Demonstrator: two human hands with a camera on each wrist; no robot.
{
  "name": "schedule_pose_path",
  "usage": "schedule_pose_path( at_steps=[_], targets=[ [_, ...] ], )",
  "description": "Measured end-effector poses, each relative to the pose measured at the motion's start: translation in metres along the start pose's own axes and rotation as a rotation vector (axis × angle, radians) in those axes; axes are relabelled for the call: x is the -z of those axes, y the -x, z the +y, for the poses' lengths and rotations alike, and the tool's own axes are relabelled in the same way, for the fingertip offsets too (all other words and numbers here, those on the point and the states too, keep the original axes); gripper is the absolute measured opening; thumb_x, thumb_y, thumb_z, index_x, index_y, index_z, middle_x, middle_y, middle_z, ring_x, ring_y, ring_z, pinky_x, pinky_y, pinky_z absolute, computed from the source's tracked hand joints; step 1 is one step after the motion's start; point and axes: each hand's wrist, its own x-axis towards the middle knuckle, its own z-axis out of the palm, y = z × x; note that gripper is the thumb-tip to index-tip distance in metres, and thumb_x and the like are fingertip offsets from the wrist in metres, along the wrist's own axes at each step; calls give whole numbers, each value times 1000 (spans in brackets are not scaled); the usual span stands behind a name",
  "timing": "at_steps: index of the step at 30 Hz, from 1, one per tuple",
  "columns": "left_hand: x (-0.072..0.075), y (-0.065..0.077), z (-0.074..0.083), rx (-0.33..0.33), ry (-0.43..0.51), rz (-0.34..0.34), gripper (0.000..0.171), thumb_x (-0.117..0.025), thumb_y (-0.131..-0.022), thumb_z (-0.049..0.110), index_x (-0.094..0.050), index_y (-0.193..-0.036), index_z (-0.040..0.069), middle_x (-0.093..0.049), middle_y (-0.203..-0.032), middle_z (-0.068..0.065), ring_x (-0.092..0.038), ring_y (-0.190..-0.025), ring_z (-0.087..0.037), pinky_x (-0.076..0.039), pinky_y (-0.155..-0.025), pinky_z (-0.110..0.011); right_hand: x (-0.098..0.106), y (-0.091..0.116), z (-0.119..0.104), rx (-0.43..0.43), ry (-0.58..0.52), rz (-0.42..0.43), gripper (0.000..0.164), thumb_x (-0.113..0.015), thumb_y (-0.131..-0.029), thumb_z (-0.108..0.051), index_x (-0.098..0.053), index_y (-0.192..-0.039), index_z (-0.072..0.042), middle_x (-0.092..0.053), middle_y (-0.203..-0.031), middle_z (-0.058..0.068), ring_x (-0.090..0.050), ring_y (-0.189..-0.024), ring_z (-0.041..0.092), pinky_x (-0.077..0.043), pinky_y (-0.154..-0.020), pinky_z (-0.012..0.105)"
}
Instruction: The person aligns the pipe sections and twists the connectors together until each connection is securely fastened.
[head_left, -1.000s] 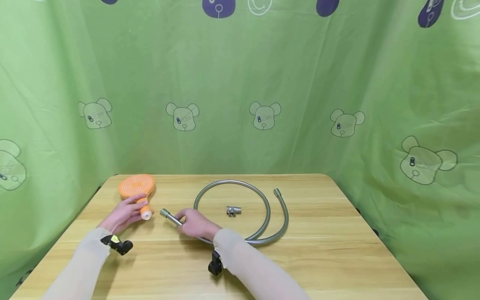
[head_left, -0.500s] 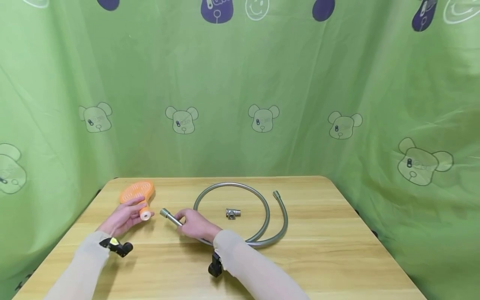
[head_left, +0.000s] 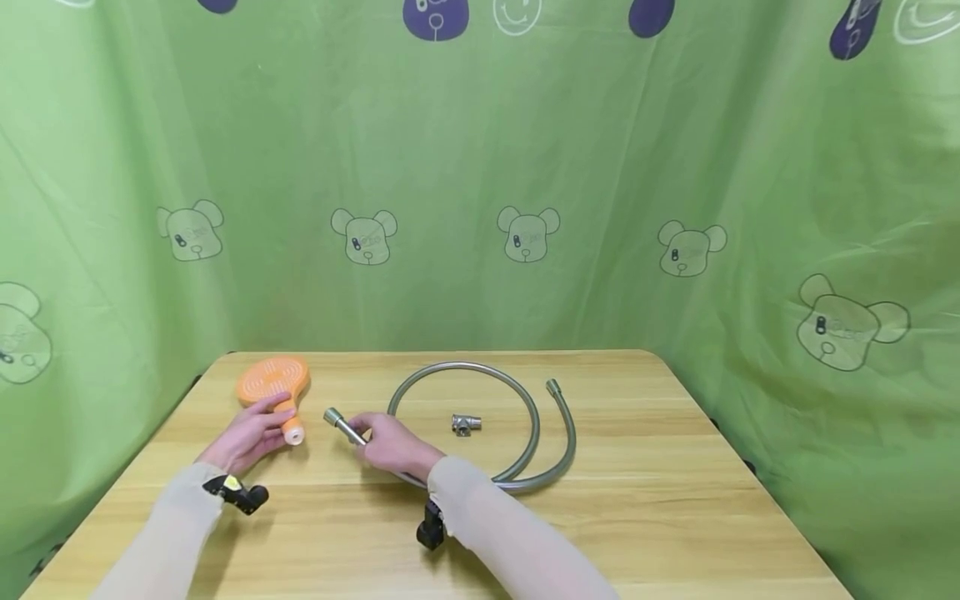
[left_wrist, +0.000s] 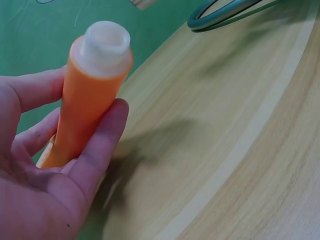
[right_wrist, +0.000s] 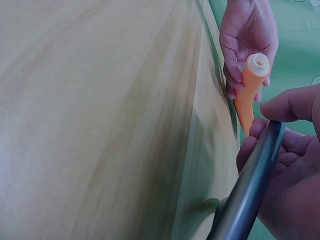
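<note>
- Fingers first: the left hand (head_left: 251, 435) has thumb and fingers round the handle of an orange shower head (head_left: 272, 379), and there's the white collar (left_wrist: 102, 59), its open mouth facing the left wrist camera!
- Over to the right hand (head_left: 393, 446), thumb and fingers clamped on a grey hose (head_left: 537, 425) just behind its metal connector (head_left: 333, 416).
- Connector and handle sit near each other, a gap between them, both nearer the left edge of the tabletop (head_left: 637, 533) than the right.
- The shower head's round, dotted face is up by the far left corner.
- The hose loops across the middle, its arc reaching towards the far edge, its far connector (head_left: 553, 386) out towards the far right corner.
- Inside that loop, a small metal tee fitting (head_left: 463, 423), well short of the far edge!
- Beyond the far edge, a green curtain (head_left: 450, 308) printed with bear heads.
</note>
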Motion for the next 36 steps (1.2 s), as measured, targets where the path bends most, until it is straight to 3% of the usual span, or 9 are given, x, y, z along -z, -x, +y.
schedule_pose_path(
  at_steps=[6, 13, 19, 27, 36],
  targets=[
    [-6, -1, 3, -14, -24, 69, 77, -58, -101, 11, -9, -160, 2, -60, -105, 0, -68, -87, -9, -58, -84, -26, -1, -3, 1, -7, 3, 9, 49, -65, -87, 4, -60, -134, -9, -60, -102, -4, -51, -69, 10, -46, -58, 22],
    [-15, -4, 9, -58, -102, 127, 78, -62, -100, 11, -13, -160, 3, -52, -120, -10, -68, -88, -9, -58, -85, -26, -1, -6, 1, -19, 13, 25, 54, -66, -86, 5, -58, -137, -12, -61, -103, -3, -55, -77, 11, -50, -67, 23],
    [-23, -5, 17, -76, -172, 182, 77, -64, -99, 13, -17, -160, 3, -50, -123, -13, -67, -85, -8, -59, -82, -25, -1, -9, 0, -17, 3, 42, 45, -68, -89, -2, -60, -132, -11, -60, -98, -2, -54, -75, 11, -49, -65, 23],
    [-32, -4, 22, -108, -237, 234, 75, -67, -97, 12, -24, -158, 3, -55, -117, -14, -68, -80, -8, -60, -78, -25, -1, -13, -4, -27, -2, 96, 32, -68, -96, -24, -63, -125, -10, -60, -88, -4, -50, -68, 9, -43, -56, 22],
    [-36, -2, 23, -105, -291, 259, 74, -67, -97, 12, -25, -158, 4, -51, -124, -19, -66, -79, -7, -60, -77, -24, -1, -16, -8, -40, -12, 105, 34, -68, -96, -15, -61, -128, -7, -59, -91, -2, -52, -67, 9, -45, -54, 21]
  ],
)
